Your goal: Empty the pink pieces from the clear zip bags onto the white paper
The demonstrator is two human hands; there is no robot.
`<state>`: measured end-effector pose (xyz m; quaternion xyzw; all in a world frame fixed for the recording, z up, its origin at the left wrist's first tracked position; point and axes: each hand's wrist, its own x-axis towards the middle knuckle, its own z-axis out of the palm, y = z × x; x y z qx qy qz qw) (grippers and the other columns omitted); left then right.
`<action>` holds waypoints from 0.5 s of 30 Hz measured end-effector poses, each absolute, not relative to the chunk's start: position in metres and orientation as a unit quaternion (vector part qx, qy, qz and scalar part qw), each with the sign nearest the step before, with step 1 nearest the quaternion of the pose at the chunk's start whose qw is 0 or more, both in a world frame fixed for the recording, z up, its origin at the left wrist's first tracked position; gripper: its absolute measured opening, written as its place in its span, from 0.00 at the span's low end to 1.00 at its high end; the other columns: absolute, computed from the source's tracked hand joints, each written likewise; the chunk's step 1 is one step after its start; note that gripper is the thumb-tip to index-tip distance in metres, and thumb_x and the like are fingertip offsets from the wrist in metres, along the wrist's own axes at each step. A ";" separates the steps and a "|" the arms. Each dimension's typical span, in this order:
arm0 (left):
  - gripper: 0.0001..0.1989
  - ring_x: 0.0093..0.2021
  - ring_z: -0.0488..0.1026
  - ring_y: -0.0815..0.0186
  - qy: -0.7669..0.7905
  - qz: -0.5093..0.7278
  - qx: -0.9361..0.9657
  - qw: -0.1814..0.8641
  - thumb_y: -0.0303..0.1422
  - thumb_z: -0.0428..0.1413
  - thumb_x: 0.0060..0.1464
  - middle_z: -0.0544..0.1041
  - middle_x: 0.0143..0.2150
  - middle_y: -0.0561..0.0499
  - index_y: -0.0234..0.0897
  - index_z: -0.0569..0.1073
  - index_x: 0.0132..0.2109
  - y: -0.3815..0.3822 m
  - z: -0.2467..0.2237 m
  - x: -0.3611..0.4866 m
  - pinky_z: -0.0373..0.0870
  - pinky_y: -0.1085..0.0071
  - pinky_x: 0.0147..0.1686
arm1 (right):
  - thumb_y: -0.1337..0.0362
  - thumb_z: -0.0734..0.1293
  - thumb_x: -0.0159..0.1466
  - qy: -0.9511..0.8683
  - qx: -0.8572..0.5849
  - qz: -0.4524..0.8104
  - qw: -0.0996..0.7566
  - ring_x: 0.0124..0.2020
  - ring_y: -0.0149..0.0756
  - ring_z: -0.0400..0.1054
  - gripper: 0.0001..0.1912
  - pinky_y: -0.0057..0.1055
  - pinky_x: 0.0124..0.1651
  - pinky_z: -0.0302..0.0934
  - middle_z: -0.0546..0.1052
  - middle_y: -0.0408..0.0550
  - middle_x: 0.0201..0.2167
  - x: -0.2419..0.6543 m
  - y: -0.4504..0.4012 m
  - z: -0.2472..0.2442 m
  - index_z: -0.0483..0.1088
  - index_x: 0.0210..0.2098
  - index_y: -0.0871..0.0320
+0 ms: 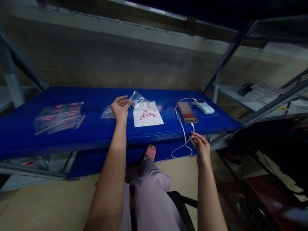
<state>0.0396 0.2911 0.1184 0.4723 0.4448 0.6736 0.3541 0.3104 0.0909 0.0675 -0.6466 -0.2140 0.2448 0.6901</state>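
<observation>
My left hand (121, 109) pinches a clear plastic zip bag (138, 100) by its corner, above the blue shelf. Below and partly behind this bag lies a white paper sheet (156, 121) with several small pink pieces (149, 114) scattered on it. Another clear bag (107, 113) rests flat beside my left wrist. At the shelf's front edge, the fingertips of my right hand (201, 147) are closed on the white charging cable (184, 136). The cable hangs in a loop and plugs into a phone (187, 112), which is pixelated.
Several zip bags with pink pieces (57, 118) lie overlapped at the left of the blue shelf (91, 96). A light-blue power bank (205, 107) sits right of the phone. Grey metal posts (222, 62) frame the shelf. A dark chair (179, 200) is beneath me.
</observation>
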 end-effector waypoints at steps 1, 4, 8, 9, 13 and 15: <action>0.14 0.32 0.75 0.67 0.445 0.676 0.472 0.350 0.23 0.60 0.39 0.76 0.29 0.51 0.32 0.71 0.38 0.292 0.118 0.040 0.72 0.73 0.35 | 0.60 0.68 0.40 -0.212 -0.646 0.246 0.691 0.19 0.25 0.61 0.16 0.21 0.19 0.44 0.75 0.45 0.23 0.311 0.091 0.067 0.75 0.29 0.59; 0.15 0.32 0.75 0.68 0.440 0.686 0.472 0.336 0.22 0.60 0.38 0.75 0.28 0.51 0.32 0.71 0.38 0.293 0.118 0.040 0.72 0.74 0.35 | 0.60 0.68 0.41 -0.212 -0.645 0.248 0.691 0.19 0.25 0.61 0.16 0.21 0.19 0.45 0.75 0.45 0.23 0.314 0.091 0.065 0.75 0.29 0.59; 0.13 0.30 0.75 0.69 0.433 0.687 0.479 0.332 0.23 0.60 0.39 0.75 0.27 0.51 0.32 0.72 0.37 0.293 0.119 0.040 0.71 0.75 0.34 | 0.61 0.68 0.43 -0.249 -0.645 0.253 0.677 0.20 0.26 0.62 0.16 0.22 0.20 0.47 0.75 0.46 0.25 0.319 0.089 0.060 0.75 0.31 0.59; 0.13 0.30 0.75 0.69 0.433 0.685 0.481 0.334 0.24 0.60 0.39 0.75 0.27 0.51 0.32 0.73 0.37 0.293 0.119 0.040 0.71 0.75 0.34 | 0.61 0.67 0.43 -0.257 -0.644 0.255 0.674 0.20 0.26 0.63 0.16 0.22 0.20 0.47 0.75 0.46 0.25 0.320 0.089 0.059 0.75 0.32 0.59; 0.12 0.29 0.74 0.68 0.447 0.672 0.488 0.331 0.23 0.60 0.39 0.76 0.26 0.51 0.32 0.74 0.36 0.295 0.119 0.039 0.71 0.73 0.35 | 0.61 0.67 0.43 -0.239 -0.642 0.263 0.680 0.20 0.25 0.62 0.15 0.21 0.20 0.46 0.75 0.45 0.25 0.319 0.089 0.060 0.75 0.31 0.59; 0.11 0.29 0.74 0.68 0.453 0.665 0.498 0.324 0.22 0.59 0.40 0.76 0.26 0.51 0.32 0.75 0.35 0.295 0.119 0.040 0.71 0.73 0.35 | 0.62 0.68 0.42 -0.225 -0.642 0.265 0.683 0.20 0.24 0.62 0.15 0.21 0.19 0.46 0.75 0.44 0.24 0.317 0.089 0.062 0.75 0.30 0.59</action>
